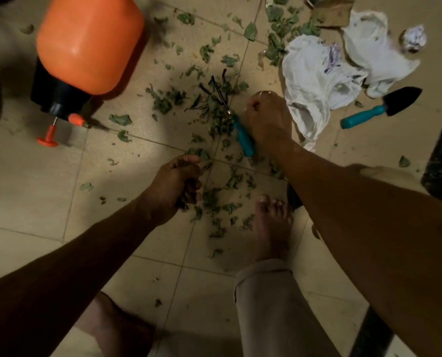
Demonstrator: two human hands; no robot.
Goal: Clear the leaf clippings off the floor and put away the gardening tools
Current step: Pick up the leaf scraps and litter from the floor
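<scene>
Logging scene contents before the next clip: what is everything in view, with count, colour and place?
leaf clippings: many, green, scattered widely, thickest at centre
hand rake: one, teal handle, dark tines, centre, among clippings
trowel: one, teal handle, black blade, right
sprayer: one, orange with black end, lying top left
white cloth: crumpled, count unclear, upper right
paper ball: one, white, top right
floor: one, beige tiles, throughout
bare foot: one, lower centre
left hand: one, centre, gripping clippings
right hand: one, curled beside the rake handle, grip unclear
</scene>
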